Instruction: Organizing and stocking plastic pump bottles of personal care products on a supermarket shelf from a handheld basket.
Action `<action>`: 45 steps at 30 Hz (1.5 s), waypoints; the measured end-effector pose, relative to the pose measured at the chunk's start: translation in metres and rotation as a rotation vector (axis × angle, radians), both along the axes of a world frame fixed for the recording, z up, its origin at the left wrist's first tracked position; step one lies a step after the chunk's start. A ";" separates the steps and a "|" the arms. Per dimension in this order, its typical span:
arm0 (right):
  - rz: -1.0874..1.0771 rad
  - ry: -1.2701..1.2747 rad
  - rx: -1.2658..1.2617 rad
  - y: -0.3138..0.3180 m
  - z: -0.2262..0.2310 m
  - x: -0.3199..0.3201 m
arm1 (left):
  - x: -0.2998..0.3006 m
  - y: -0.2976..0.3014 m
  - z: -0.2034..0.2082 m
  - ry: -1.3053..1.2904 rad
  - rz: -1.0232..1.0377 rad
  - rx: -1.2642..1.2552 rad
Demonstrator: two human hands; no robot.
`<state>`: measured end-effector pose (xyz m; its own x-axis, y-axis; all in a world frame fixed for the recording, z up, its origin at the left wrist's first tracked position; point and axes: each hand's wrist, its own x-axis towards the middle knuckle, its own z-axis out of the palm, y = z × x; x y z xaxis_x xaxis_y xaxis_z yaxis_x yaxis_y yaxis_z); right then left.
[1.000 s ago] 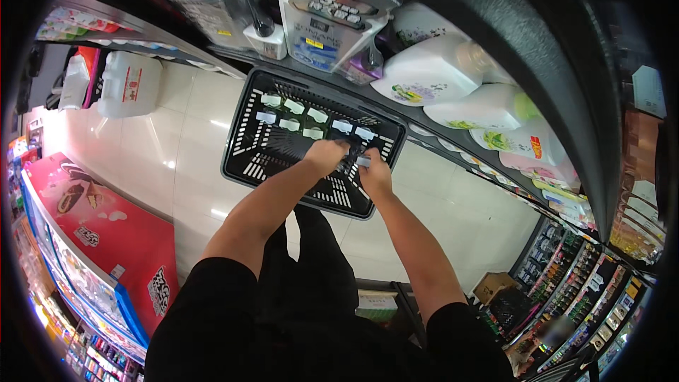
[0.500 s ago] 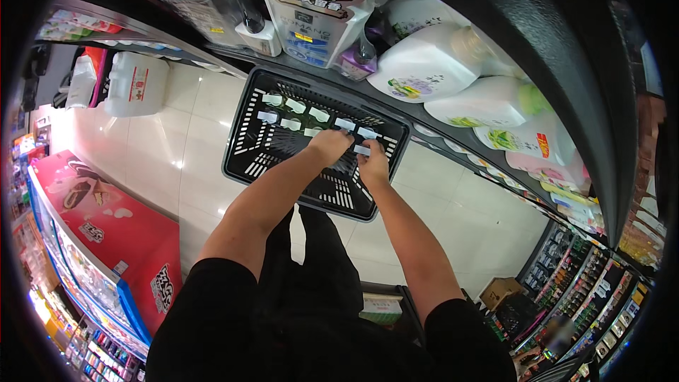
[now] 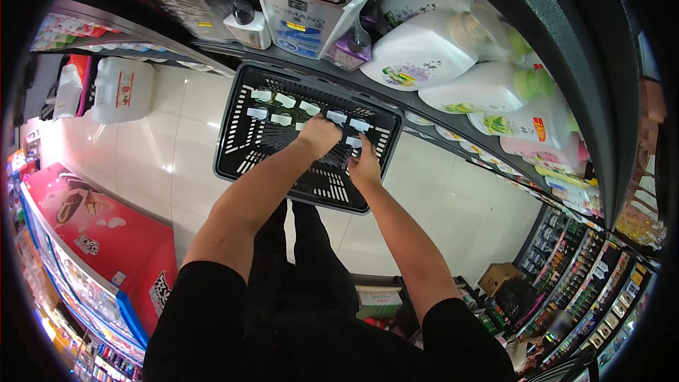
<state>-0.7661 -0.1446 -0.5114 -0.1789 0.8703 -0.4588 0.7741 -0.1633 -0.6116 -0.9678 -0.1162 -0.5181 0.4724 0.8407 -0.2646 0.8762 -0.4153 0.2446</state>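
Note:
A black slotted basket (image 3: 233,159) hangs or rests below the shelf edge, with small white-topped pieces (image 3: 285,100) lined up in rows inside it. My left hand (image 3: 320,134) is over the middle of the basket, closed, knuckles up. Its fingertips are hidden, so what they hold does not show. Close by on the right, my right hand (image 3: 366,167) has its thumb and forefinger at a small white-topped piece (image 3: 353,142) at the right end of the lower row. Two more white-topped pieces (image 3: 359,125) sit just beyond my hands.
Large white pump bottles (image 3: 424,56) and a grey pouch (image 3: 300,10) stand on the dark shelf beyond the basket. A white jug (image 3: 122,92) is on the floor at the far left, with a red chest-like display (image 3: 106,233) nearer. A cardboard box (image 3: 498,277) lies at the right.
The whole scene has shifted slightly up and left in view, basket and hands together. My right thumb sits a little lower beside the white-topped piece.

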 end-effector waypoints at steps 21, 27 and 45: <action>-0.108 0.677 0.490 -0.006 0.306 -0.039 | -0.108 -0.032 0.416 -0.911 0.136 0.592; 0.132 0.762 1.039 0.055 0.528 -0.111 | -0.132 0.028 0.565 -1.403 0.417 0.616; -0.116 0.136 1.460 0.193 0.628 -0.189 | -0.169 0.161 0.650 -0.781 0.517 0.701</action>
